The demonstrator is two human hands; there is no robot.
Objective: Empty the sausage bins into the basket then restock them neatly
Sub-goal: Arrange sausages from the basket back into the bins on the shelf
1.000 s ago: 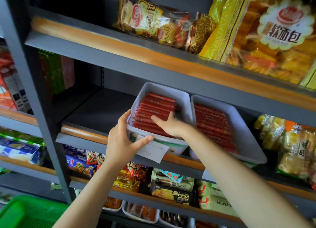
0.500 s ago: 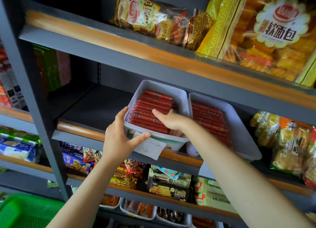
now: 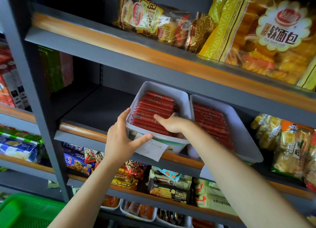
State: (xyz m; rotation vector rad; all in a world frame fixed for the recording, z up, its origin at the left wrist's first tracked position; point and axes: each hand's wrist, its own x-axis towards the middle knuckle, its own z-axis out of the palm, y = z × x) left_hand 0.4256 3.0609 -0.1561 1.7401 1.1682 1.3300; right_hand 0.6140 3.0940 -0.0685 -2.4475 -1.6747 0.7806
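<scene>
Head view: my left hand (image 3: 120,138) grips the front left corner of the left bin (image 3: 164,91), thumb pressed along its front wall just above the paper label (image 3: 151,150), fingers (image 3: 124,114) wrapped up the left side. The bin sits at the front edge of the middle shelf (image 3: 95,108), tilted toward me, its front lip over the edge. My right hand (image 3: 172,124) reaches inside it, fingers curled down onto the red sausages (image 3: 153,106) stacked in rows; whether they actually clasp one I cannot tell. The right bin (image 3: 239,125) stands touching the left one, also full of sausages, with its front end overhanging the shelf. The green basket (image 3: 22,210) shows at the bottom left corner, well below the shelf. Bread bags (image 3: 266,39) lie on the shelf above, snack packs (image 3: 169,185) on the one below.
</scene>
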